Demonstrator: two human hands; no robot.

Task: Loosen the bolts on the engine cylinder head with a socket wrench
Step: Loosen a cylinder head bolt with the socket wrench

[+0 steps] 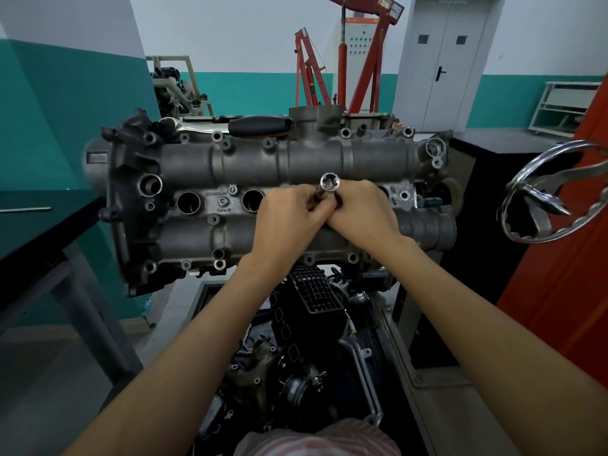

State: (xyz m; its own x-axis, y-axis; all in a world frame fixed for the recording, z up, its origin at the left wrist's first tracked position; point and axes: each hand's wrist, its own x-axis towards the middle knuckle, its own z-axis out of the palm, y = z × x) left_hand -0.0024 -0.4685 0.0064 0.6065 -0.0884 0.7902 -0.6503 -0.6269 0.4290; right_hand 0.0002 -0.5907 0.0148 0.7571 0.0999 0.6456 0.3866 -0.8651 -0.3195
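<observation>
The grey engine cylinder head (230, 166) lies across the middle of the head view, with several round bores and bolt holes along its top. Over its centre right, my left hand (289, 222) and my right hand (362, 215) meet, fingers curled together round a small dark piece. A shiny chrome socket (330, 182) stands up between the fingertips, its open end toward the camera. Which hand grips the socket itself is unclear. The ratchet wrench (260, 126), black handle and chrome shaft, lies on the far edge of the head, untouched.
A chrome handwheel (556, 195) juts in at the right beside an orange-red stand (566, 291). A dark bench (39, 225) carries a thin rod at the left. Red engine hoists (355, 67) stand behind. More engine parts (309, 324) sit below the head.
</observation>
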